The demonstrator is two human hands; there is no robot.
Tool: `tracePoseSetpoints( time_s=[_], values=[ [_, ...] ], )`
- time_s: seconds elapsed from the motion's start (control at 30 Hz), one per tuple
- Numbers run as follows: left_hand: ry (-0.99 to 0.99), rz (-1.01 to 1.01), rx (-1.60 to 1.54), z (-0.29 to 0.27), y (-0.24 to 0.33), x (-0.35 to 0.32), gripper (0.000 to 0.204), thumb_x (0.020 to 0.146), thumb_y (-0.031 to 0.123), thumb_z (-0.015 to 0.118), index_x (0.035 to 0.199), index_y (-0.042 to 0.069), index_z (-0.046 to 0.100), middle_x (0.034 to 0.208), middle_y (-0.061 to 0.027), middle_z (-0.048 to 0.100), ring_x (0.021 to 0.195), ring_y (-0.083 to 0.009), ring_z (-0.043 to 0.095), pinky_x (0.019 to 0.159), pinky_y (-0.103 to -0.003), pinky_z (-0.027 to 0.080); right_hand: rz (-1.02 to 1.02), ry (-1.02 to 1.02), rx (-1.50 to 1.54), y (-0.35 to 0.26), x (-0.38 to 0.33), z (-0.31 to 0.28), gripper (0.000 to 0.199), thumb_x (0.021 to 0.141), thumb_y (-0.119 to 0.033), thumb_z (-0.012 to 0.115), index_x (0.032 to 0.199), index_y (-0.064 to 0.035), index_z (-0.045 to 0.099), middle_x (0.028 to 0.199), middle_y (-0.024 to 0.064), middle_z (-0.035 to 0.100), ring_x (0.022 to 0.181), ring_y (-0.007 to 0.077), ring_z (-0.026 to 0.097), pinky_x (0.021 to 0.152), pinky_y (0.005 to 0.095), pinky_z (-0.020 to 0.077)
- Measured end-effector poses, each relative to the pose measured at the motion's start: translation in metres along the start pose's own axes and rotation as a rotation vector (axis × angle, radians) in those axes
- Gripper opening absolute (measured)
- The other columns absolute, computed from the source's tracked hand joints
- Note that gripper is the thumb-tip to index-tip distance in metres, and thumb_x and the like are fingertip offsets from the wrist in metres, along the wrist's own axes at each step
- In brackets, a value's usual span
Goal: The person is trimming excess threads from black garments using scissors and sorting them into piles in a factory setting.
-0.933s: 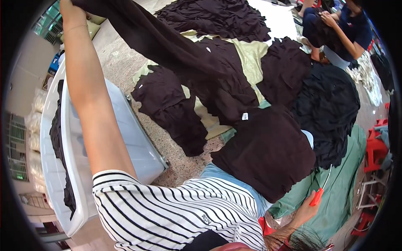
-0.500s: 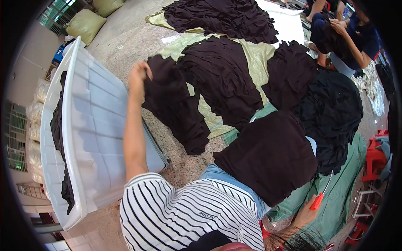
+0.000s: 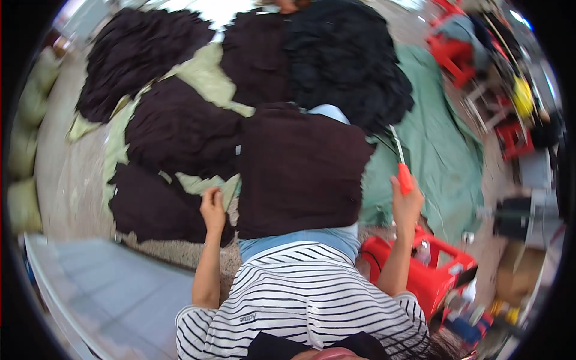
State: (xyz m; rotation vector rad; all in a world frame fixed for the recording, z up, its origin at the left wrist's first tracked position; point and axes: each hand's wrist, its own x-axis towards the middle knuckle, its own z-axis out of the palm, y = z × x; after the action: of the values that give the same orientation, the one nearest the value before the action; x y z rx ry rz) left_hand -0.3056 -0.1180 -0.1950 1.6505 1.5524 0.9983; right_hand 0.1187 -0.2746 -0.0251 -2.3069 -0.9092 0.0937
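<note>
Left hand [image 3: 213, 211], drawn from the outer end of the dark pile [image 3: 157, 207], at the pale green sheet's [image 3: 207, 75] near edge, toward the lap [image 3: 264, 245]; fingers curled, any hold indiscernible; right hand [image 3: 409, 203] closed round a red-handled tool [image 3: 405, 179]; dark cloth [image 3: 303, 174] across the lap, thus between both hands.

Overall bright, fairly even light; exact src unclear. Small glare streak [image 3: 521, 20] upper R, nr rim. White sheet [image 3: 213, 17] at top blown out; upper L hazy. Shadows soft, mostly in folds of black pile [image 3: 342, 60], detail lost there; lap cloth [image 3: 303, 174] v. dark, low contrast. Tub [image 3: 114, 294] pale, washed out. Slight motion blur, worst twd edges: sacks [image 3: 24, 204] & stool [image 3: 449, 55] soft. Strong fisheye bend at rim; corners vignetted to blk.
</note>
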Motion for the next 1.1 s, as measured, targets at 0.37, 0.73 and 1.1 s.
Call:
tracePoseSetpoints(
  time_s=[0.37, 0.73, 1.1],
  values=[
    [-0.699, 0.832, 0.311, 0.066, 0.175, -0.036, 0.026, 0.077, 0.025, 0.077, 0.094, 0.008, 0.064, 0.093, -0.0055, 0.059, 0.089, -0.0255, 0.056, 0.080, -0.040, 0.042, 0.183, 0.007, -0.054, 0.051, -0.049, 0.001, 0.031, 0.090, -0.032, 0.070, 0.110, -0.0090, 0.066, 0.084, 0.0214, 0.063, 0.082, 0.0413, 0.062, 0.072, 0.0463, 0.0487],
    [-0.449, 0.730, 0.147, 0.052, 0.184, 0.007, 0.039, 0.077, 0.027, 0.082, 0.099, 0.005, 0.059, 0.130, -0.0164, 0.054, 0.116, -0.0355, 0.052, 0.096, -0.044, 0.042, 0.610, -0.097, 0.425, 0.076, 0.000, 0.042, 0.046, 0.088, -0.018, 0.072, 0.133, -0.0140, 0.059, 0.120, 0.0165, 0.066, 0.097, 0.0345, 0.068, 0.084, 0.0377, 0.0526],
    [-0.352, 0.824, 0.376, 0.061, 0.157, 0.000, 0.019, 0.073, 0.010, 0.075, 0.087, 0.008, 0.063, 0.104, -0.0059, 0.059, 0.100, -0.0276, 0.056, 0.088, -0.041, 0.040, 0.007, -0.341, 0.310, 0.059, 0.044, 0.098, 0.090, 0.077, 0.007, 0.062, 0.154, -0.0279, 0.030, 0.122, 0.0194, 0.066, 0.109, 0.0431, 0.063, 0.093, 0.0448, 0.0515]
  ],
)
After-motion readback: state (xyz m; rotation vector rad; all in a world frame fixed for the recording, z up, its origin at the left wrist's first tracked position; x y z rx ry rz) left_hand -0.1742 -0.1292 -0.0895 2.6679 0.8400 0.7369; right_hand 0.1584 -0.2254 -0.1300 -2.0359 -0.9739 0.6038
